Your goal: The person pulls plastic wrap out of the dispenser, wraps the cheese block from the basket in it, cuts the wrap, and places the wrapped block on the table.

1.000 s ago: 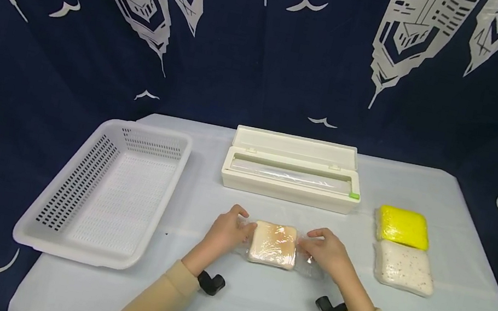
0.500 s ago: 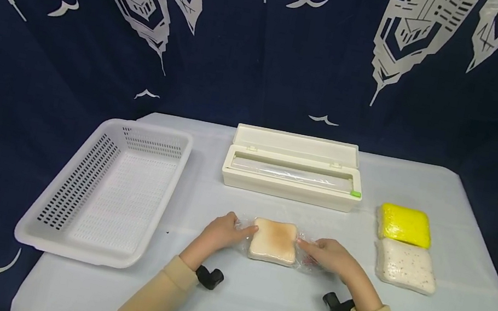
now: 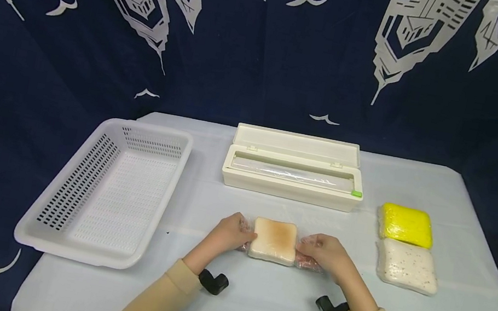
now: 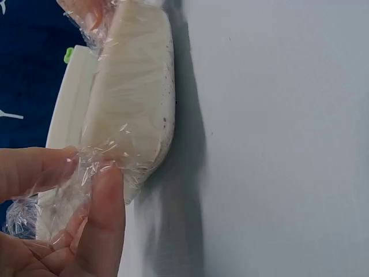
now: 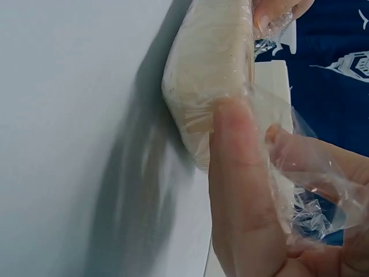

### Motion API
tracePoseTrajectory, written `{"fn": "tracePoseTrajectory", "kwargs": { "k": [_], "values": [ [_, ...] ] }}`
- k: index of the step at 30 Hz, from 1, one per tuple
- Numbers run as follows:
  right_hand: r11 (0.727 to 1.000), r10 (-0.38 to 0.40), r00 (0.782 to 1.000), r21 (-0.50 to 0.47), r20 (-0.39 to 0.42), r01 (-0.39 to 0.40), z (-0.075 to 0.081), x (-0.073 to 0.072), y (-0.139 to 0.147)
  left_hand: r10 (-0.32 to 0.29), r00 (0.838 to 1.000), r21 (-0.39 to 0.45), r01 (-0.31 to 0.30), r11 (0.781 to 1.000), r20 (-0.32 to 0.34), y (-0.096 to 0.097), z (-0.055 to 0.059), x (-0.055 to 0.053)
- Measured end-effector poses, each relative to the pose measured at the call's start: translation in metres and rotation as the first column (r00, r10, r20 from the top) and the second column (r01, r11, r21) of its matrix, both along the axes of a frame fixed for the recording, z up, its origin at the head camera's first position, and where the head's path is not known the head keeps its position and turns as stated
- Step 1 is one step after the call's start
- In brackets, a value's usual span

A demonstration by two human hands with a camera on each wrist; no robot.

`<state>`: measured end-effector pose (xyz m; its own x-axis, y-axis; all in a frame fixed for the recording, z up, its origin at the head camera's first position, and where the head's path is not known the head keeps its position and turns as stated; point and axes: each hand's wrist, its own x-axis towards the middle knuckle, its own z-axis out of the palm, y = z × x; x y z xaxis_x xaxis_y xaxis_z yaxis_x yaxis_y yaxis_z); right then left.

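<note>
A square slice of bread [image 3: 274,241], browned at its middle, is wrapped in clear film and sits between both hands at the middle of the table. In the head view the left hand [image 3: 229,231] is at its left side, gripping the gathered cling film [image 4: 81,179] between thumb and fingers. On the opposite side the right hand [image 3: 324,253] pinches the other film end [image 5: 308,156], with its thumb close against the bread's edge. Film lies taut over the slice, and loose crumpled film shows around the fingers in both wrist views.
Behind the bread stands a cream cling film dispenser [image 3: 290,189], its lid up and a roll inside. A white perforated basket [image 3: 161,201] is at left. Toward the right lie a yellow wrapped block [image 3: 407,225] and a speckled white wrapped slab [image 3: 408,266].
Both hands have gone from loosely spread fingers to gripping the film ends, which are now bunched. The film over the bread looks smoother. The right hand moved slightly outward, then back in.
</note>
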<state>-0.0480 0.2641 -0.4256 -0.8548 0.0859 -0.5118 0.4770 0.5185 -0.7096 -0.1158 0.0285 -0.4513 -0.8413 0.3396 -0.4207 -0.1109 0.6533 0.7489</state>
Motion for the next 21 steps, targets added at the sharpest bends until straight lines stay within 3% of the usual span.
{"fn": "tracePoseTrajectory", "kwargs": {
  "k": [4, 9, 13, 21],
  "values": [
    [1.0, 0.005, 1.0, 0.025, -0.001, -0.005, -0.0007, 0.0008, 0.0006, 0.019, 1.0, 0.018, -0.019, 1.0, 0.004, -0.0014, -0.0014, 0.0003],
    [0.999, -0.045, 0.997, -0.027, -0.063, 0.043, -0.005, 0.0008, 0.0037, 0.065, 0.995, 0.044, -0.062, 0.997, -0.077, -0.0052, 0.0027, -0.0021],
    [0.996, -0.086, 0.989, -0.043, -0.119, 0.081, -0.0065, 0.0, 0.006, 0.059, 0.992, 0.092, -0.049, 0.995, -0.116, -0.0083, 0.0055, -0.0057],
    [0.999, -0.036, 0.99, 0.03, -0.137, 0.041, -0.0031, 0.0024, 0.0034, 0.038, 0.992, 0.021, -0.036, 0.999, -0.118, -0.0058, 0.0075, -0.0036]
  ]
}}
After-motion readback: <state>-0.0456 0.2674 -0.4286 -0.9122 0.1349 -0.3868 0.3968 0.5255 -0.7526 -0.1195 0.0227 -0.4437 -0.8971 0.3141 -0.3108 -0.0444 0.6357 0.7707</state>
